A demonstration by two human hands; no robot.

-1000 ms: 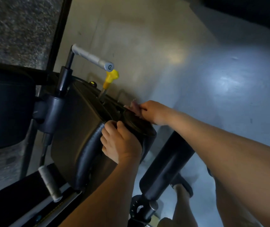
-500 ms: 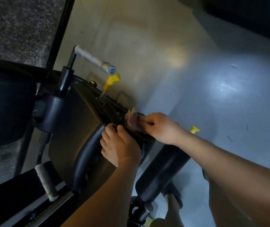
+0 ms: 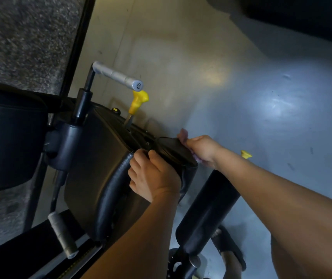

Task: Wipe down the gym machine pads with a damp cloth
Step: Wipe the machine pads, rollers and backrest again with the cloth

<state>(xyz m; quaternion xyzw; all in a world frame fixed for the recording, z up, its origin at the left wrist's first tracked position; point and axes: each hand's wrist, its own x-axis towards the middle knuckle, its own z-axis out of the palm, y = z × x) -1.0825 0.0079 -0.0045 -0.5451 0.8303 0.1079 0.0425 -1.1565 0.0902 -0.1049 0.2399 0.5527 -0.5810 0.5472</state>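
Head view, looking down. You are curling your left hand (image 3: 153, 176) over the upper edge of the black seat pad (image 3: 104, 158), fingers wrapping round the stitched rim and the thumb lying on the near face. Your right hand (image 3: 201, 150) is closing round the pinkish cloth (image 3: 183, 133) and pressing it against the pad's rounded end, at 2 o'clock from the left hand. A corner of the cloth is sticking out past the fingertips at 11 o'clock of that hand; most of it is hiding under the palm, so you cannot tell how it is folded.

A black roller pad (image 3: 207, 216) is standing at 5 o'clock from the left hand, just beside the seat pad, apart from both hands. A grey handle (image 3: 116, 75) is jutting out at 11 o'clock, with a yellow lever knob (image 3: 138, 101) just beneath its tip. A second yellow knob (image 3: 246, 154) is showing beyond your right wrist at 3 o'clock. A larger dark pad (image 3: 10, 137) is filling the 9 o'clock edge. A sandalled foot (image 3: 231, 250) is resting on the glossy floor (image 3: 282, 107) at 5 o'clock.
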